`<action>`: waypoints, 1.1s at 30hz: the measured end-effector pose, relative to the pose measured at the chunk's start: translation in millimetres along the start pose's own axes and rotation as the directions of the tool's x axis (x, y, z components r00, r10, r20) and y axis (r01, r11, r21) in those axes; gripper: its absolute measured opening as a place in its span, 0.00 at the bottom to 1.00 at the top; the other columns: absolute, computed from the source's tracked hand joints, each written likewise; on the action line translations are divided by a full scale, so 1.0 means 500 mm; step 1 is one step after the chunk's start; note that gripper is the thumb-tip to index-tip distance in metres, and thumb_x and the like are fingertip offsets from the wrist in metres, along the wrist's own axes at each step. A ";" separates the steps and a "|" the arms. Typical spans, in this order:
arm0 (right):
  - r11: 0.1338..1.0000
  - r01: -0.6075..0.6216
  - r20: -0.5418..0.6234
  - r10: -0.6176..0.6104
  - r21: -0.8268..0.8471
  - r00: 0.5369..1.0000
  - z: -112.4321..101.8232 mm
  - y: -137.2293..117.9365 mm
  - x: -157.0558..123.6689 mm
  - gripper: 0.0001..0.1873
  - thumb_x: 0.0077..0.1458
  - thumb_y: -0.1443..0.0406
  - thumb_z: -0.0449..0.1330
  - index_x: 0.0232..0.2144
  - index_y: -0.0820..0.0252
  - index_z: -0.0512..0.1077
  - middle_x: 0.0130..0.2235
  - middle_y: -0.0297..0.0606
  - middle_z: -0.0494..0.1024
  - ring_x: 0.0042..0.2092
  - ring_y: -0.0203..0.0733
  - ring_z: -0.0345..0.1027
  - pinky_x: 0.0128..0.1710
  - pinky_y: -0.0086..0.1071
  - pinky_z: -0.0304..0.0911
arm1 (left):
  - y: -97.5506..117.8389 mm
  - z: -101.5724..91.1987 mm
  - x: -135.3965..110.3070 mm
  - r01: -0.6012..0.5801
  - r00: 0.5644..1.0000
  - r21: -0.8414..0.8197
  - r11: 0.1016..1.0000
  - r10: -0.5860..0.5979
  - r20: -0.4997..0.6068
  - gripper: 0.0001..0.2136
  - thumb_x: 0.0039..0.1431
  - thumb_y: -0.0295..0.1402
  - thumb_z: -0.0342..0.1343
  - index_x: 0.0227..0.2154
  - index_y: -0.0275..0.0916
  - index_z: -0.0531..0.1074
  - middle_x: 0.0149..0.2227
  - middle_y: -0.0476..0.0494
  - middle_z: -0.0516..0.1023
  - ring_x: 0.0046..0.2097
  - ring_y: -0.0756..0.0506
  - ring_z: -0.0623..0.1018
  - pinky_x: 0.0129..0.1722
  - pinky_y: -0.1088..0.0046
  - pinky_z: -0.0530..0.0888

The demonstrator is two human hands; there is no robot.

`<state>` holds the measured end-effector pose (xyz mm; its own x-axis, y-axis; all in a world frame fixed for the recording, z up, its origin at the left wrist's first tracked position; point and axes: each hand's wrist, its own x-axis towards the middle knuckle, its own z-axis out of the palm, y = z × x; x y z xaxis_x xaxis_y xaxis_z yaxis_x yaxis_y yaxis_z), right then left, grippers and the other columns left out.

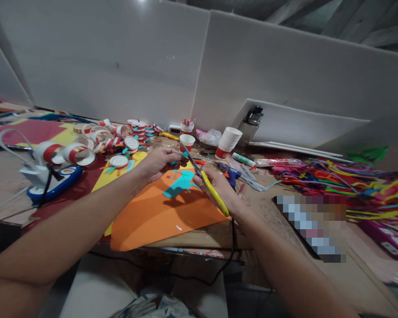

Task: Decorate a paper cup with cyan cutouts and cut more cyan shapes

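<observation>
My left hand (159,164) pinches a small piece of blue paper (174,162) between thumb and fingers, above the orange sheet (146,221). Scissors with yellow handles (215,194) are in my right hand (215,179), their blades pointing up and left, close to the blue paper. Whether the blades touch the paper I cannot tell. A larger blue paper scrap (177,185) lies on the orange sheet between my hands. Just beyond the blades stands a red and white paper cup (187,142).
Stacked paper cups (228,142), a bottle (251,126) and a blue glue gun (232,176) stand or lie behind my right hand. Curled cup strips (78,152) and a blue power strip (56,187) are at left. Colourful pipe cleaners (338,185) spread at right. A cable (232,247) hangs over the front edge.
</observation>
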<state>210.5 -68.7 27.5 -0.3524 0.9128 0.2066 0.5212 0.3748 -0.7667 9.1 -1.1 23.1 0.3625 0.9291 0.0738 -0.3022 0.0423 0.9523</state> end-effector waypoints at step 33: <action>0.995 0.002 -0.032 0.002 0.102 0.999 0.016 -0.001 -0.002 0.19 0.58 0.49 0.51 0.26 0.57 0.61 0.23 0.30 0.62 0.25 0.33 0.57 0.24 0.27 0.55 | -0.012 0.022 -0.002 -0.147 0.974 -0.198 0.969 0.106 -0.200 0.05 0.41 0.29 0.65 0.23 0.34 0.75 0.31 0.44 0.78 0.36 0.49 0.77 0.31 0.76 0.68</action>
<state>204.5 -71.2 22.8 -0.3265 0.9181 0.2248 0.4383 0.3578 -0.8246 20.1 -6.5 20.5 0.1443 0.9830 0.1137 -0.5208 -0.0223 0.8534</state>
